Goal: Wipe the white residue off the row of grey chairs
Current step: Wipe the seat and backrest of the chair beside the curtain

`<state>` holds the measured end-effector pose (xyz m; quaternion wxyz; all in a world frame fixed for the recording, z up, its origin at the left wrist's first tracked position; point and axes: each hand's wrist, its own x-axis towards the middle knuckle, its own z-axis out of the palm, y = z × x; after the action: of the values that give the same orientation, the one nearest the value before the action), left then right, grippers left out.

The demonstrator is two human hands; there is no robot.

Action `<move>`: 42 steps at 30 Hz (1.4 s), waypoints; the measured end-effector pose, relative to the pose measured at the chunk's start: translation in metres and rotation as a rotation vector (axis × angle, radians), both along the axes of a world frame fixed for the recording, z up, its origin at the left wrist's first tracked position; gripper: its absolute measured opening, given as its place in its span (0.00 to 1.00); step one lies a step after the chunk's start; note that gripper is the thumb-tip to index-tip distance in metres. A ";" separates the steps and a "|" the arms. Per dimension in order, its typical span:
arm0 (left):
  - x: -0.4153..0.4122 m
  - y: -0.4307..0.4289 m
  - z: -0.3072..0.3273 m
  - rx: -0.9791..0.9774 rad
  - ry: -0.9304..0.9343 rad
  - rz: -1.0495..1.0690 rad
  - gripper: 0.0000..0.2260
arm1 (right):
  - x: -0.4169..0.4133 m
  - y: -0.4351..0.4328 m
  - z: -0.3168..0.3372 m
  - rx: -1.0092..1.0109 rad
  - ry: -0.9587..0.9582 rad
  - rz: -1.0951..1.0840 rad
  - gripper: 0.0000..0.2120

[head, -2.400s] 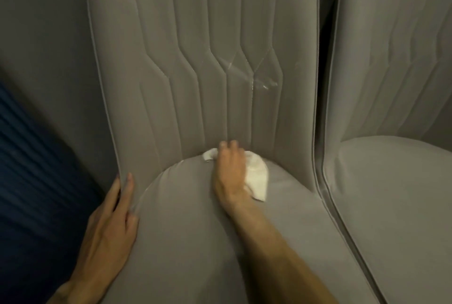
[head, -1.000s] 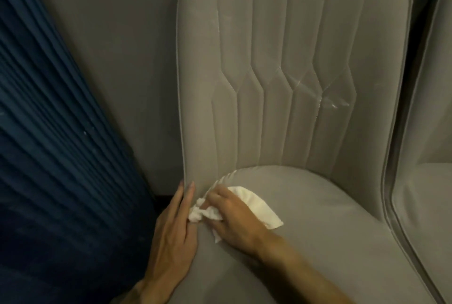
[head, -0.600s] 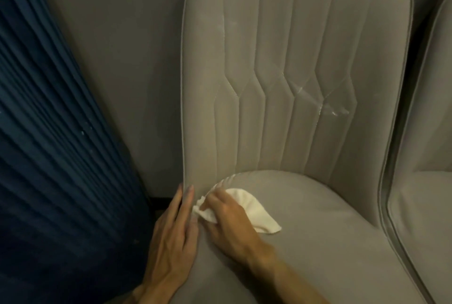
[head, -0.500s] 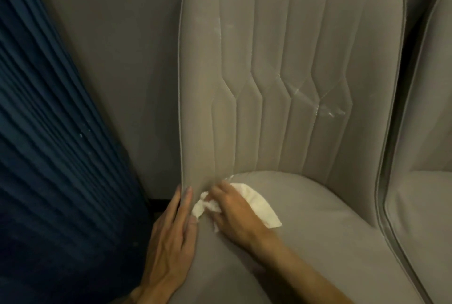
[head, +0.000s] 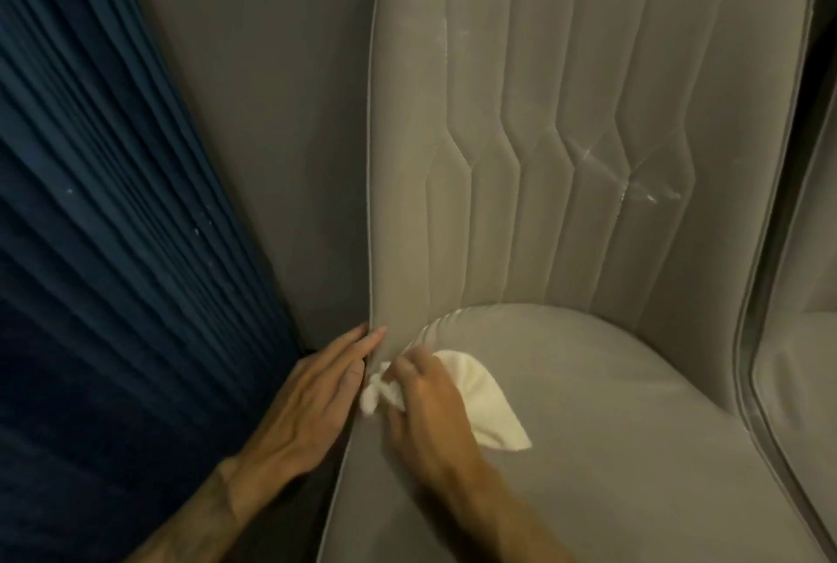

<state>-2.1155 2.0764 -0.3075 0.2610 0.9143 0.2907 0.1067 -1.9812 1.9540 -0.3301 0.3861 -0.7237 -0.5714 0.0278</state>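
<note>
1. Not far along imo: our right hand [head: 425, 399] has its fingers curled round the white cloth [head: 480, 395] at the grey chair's [head: 589, 404] left seat edge. The white residue [head: 634, 182] on the backrest isn't wiped yet.
2. Our left hand [head: 312, 399] lies flat against the chair's side, holding nothing.
3. Count: two chairs in view, with the second chair [head: 806, 381] on the right, one cloth and two hands.

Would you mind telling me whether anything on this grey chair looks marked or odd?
White streaks cross the right-hand quilting of the backrest, and fainter smears sit near its upper left seam, pale against the grey fabric. The cloth in the right hand is at the seat corner, away from both.
</note>
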 end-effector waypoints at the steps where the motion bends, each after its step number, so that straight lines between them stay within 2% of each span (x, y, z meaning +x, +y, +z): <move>1: -0.002 0.007 0.004 0.031 0.023 -0.034 0.22 | -0.019 -0.005 -0.005 0.003 0.007 0.065 0.09; 4: -0.006 0.022 0.012 0.092 0.048 -0.111 0.21 | -0.054 -0.021 -0.010 -0.081 0.042 0.378 0.06; 5: -0.007 0.025 0.014 0.099 0.041 -0.123 0.20 | -0.048 -0.019 -0.006 -0.029 0.027 0.397 0.04; 7: -0.005 0.027 0.015 0.106 0.024 -0.131 0.19 | -0.021 -0.008 0.006 0.049 -0.021 0.257 0.04; 8: -0.005 0.027 0.015 0.103 0.012 -0.127 0.20 | -0.009 -0.005 0.011 0.057 -0.022 0.146 0.06; 10: -0.005 0.025 0.014 0.105 -0.005 -0.111 0.21 | -0.010 -0.005 0.006 0.022 0.007 0.090 0.09; 14: -0.005 0.021 0.008 0.130 0.014 -0.091 0.24 | -0.049 -0.014 -0.007 -0.089 -0.013 0.419 0.11; 15: -0.005 0.020 0.007 0.151 0.015 -0.082 0.24 | -0.041 -0.014 -0.004 -0.072 -0.007 0.409 0.11; 17: -0.002 0.019 0.008 0.245 -0.005 -0.062 0.25 | -0.007 -0.005 0.009 -0.035 -0.123 0.268 0.09; 20: 0.010 0.016 0.009 0.380 -0.055 -0.039 0.24 | 0.058 0.005 0.022 -0.040 -0.183 0.037 0.07; 25: 0.054 0.011 0.017 0.472 -0.210 0.065 0.26 | 0.137 0.004 0.008 -0.090 -0.198 -0.302 0.11; 28: 0.090 0.015 0.035 0.511 -0.341 0.133 0.29 | 0.148 -0.017 0.000 0.001 -0.165 -0.404 0.16; 31: 0.125 0.024 0.055 0.576 -0.470 0.165 0.30 | 0.166 -0.040 0.014 0.129 -0.179 -0.542 0.14; 36: 0.163 0.045 0.075 0.680 -0.604 0.257 0.26 | 0.218 -0.046 0.110 0.523 -0.304 -0.585 0.13; 42: 0.170 0.049 0.071 0.726 -0.647 0.271 0.26 | 0.299 -0.032 0.245 0.547 -0.680 -0.670 0.13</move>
<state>-1.9455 2.1253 -0.2364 -0.0132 0.8204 0.2550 0.5116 -1.6825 1.9221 -0.0852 0.3414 -0.7075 -0.3888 -0.4815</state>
